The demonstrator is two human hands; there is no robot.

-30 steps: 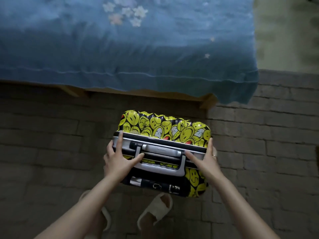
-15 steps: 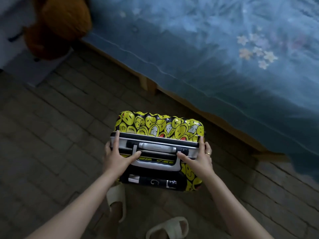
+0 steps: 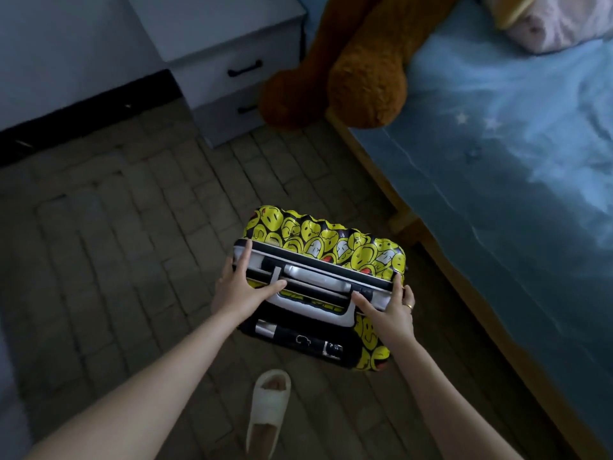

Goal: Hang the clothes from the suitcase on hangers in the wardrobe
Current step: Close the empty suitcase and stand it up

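Suitcase turned with person away from bed; nightstand now ahead. Left hand and right hand clamp its top rim, case upright on floor, closed. Clothes not yet reachable.

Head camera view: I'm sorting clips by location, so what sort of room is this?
Most likely a bedroom. A bed with blue bedding runs along the right, a big brown stuffed toy leans at its edge, and a grey bedside cabinet with drawers stands next to it.
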